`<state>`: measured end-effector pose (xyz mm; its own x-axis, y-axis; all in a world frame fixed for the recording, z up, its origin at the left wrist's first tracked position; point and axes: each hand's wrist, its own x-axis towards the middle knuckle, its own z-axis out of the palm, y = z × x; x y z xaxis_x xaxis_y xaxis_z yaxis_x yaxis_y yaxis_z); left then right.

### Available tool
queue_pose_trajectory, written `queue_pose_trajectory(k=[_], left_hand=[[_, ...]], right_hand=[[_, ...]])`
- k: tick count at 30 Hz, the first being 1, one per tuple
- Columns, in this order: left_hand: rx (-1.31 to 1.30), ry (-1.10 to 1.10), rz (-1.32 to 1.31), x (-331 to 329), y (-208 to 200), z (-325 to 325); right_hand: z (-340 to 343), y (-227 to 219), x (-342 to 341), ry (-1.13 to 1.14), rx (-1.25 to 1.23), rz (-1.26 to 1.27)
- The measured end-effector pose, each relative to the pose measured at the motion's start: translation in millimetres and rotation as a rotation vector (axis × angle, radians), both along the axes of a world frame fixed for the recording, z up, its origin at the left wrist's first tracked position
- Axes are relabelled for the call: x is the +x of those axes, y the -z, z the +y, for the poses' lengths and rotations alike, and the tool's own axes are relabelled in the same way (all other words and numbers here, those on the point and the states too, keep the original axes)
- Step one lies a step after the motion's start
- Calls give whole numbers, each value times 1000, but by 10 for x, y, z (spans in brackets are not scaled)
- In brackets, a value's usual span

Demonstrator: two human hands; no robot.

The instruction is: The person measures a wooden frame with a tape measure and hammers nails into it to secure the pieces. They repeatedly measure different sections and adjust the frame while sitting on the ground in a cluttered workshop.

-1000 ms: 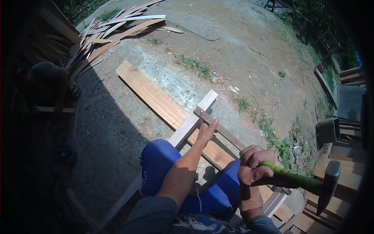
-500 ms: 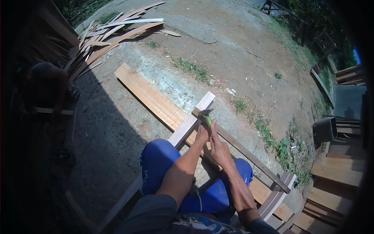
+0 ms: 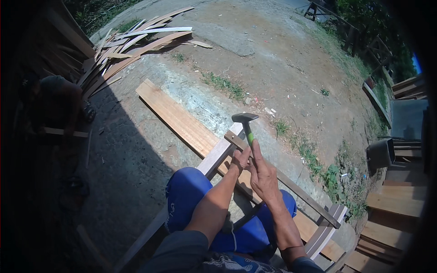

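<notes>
Green-handled, the hammer (image 3: 247,123) was closed firmly in our right hand (image 3: 263,179), one digit stretched along its shaft, probably to steer the blow. Its metal head showed over the outer end of the pale beam (image 3: 220,151); how high it hung, we could not tell. Our left hand (image 3: 240,159) touched the dark wooden slat (image 3: 300,192) near its upper tip, fingers bunched, seemingly to steady it; with their undersides hidden, we could not tell how tightly they clasped it. That slat lay across the beam and ran slantwise to paired pale rails (image 3: 323,232) at the right, which likely propped its other end. Lower down, a wide wooden plank (image 3: 177,117) passed under the beam, perhaps as a flat base. Blue-clad knees (image 3: 189,191) were bent on either side, bringing the work within easy reach, we judged. Farther out, offcuts (image 3: 136,45) were heaped at the upper left, and a co-worker (image 3: 59,91) crouched in deep shade.
</notes>
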<state>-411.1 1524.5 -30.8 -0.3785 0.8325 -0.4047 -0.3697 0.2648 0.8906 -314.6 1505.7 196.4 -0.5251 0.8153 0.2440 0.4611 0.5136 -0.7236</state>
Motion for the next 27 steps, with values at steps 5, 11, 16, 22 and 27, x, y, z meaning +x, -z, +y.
queue_pose_trajectory(k=[5,11,16,22,27], left_hand=[[-158,154,-23,40,-273,92],[-153,161,5,-89,-183,66],[-159,96,-41,67,-242,41],[-140,109,72,52,17,-29],[-156,145,-50,41,-246,94]], right_hand=[[31,175,284,-80,92,441],[38,238,88,27,-24,-36],[-10,367,268,55,367,212],[-8,314,161,15,6,-159],[-85,478,155,173,427,230]])
